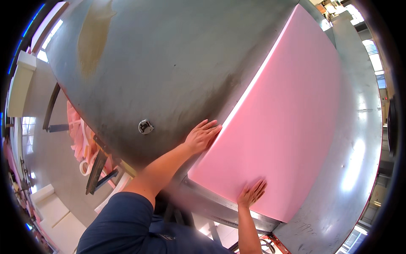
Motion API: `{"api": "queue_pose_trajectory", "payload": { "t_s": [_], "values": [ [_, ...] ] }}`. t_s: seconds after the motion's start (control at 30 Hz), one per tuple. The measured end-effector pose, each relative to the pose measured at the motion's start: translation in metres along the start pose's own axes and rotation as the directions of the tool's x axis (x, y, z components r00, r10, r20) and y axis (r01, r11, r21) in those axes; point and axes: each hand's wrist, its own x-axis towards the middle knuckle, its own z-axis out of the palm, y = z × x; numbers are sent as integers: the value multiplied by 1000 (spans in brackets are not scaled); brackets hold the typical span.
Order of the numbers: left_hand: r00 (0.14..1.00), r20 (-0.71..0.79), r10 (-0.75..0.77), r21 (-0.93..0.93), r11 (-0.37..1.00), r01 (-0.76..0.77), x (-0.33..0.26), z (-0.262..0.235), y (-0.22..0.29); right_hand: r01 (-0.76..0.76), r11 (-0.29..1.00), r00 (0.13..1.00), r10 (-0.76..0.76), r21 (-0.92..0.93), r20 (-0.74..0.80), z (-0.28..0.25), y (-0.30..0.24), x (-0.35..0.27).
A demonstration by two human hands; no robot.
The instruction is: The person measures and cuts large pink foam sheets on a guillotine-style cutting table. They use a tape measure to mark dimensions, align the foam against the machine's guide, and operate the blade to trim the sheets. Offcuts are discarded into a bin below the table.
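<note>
A large pink foam slab (pixel 275 114) lies flat across the grey metal tabletop (pixel 169 63), its pale left edge running from near to far right. My left hand (pixel 204 136) rests at that edge, near the slab's near left corner, with outstretched fingers touching the side. My right hand (pixel 252 193) lies flat on the slab's near end, fingers extended and close together. Neither hand grips anything. To the left of my left hand sits a small round chrome item, apparently a tape measure (pixel 146 126).
A metal strip with ruler-like marks (pixel 220 205) runs along the table's near edge. A brownish patch (pixel 94 38) marks the far left of the tabletop. Pink scraps (pixel 80 131) and a roll of tape (pixel 84 168) lie below on the left. Pale blocks (pixel 55 211) stand lower left.
</note>
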Motion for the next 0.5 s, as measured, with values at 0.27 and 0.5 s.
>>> {"api": "queue_pose_trajectory", "payload": {
  "t_s": [0.27, 0.5],
  "values": [
    [975, -86, -206, -354, 921, 163, -7, 12, 32, -22, 1000, 1000, 22, -15, 13, -8, 2, -9],
    [932, 54, -358, -375, 858, 351, 12, -12, 47, -26, 999, 1000, 26, 27, 11, -6, 3, 0]
  ]
}}
